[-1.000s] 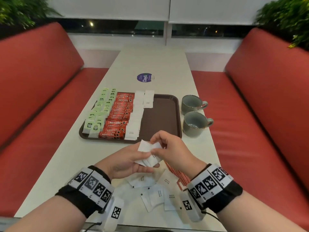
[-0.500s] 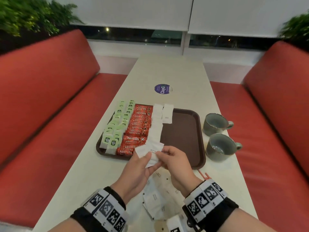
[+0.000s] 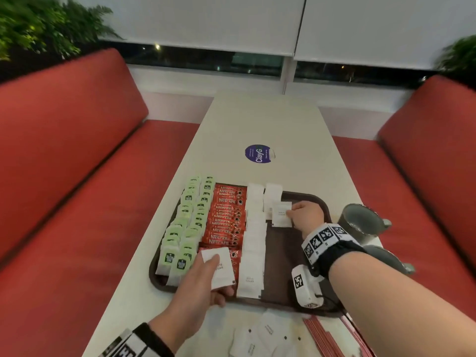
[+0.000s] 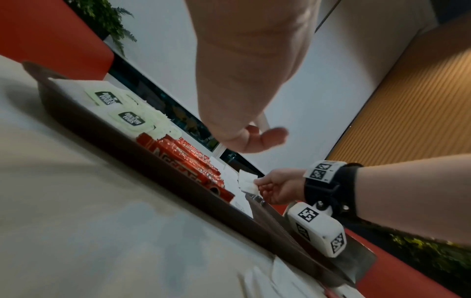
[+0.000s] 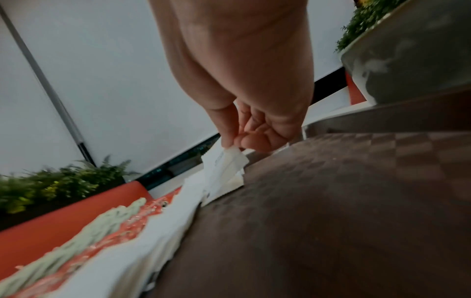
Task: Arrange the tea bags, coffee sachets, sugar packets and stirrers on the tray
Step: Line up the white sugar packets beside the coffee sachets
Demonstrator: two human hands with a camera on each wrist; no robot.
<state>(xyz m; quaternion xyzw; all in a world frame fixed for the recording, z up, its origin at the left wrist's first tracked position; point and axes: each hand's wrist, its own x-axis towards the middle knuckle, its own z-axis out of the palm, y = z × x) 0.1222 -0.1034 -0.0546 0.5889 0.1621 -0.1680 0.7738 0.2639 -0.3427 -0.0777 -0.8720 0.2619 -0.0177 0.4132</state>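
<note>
A brown tray (image 3: 304, 269) holds rows of green tea bags (image 3: 185, 228), red coffee sachets (image 3: 226, 222) and white sugar packets (image 3: 253, 235). My right hand (image 3: 292, 215) pinches a white sugar packet (image 3: 282, 215) low over the tray's far part, beside a short second column of packets (image 3: 272, 197); the right wrist view shows thumb and finger on the packet (image 5: 226, 161). My left hand (image 3: 208, 276) holds a few more sugar packets (image 3: 219, 266) above the tray's near left corner. Loose sugar packets (image 3: 262, 333) and red stirrers (image 3: 329, 336) lie on the table near me.
Two grey mugs (image 3: 360, 222) (image 3: 386, 256) stand on the table right of the tray. A round purple sticker (image 3: 258, 153) sits beyond it. Red bench seats (image 3: 64, 163) flank the white table (image 3: 257, 119).
Both hands were together near me holding a bundle of packets. Now the right hand has reached forward over the tray with one packet, and the left has moved to the tray's near corner.
</note>
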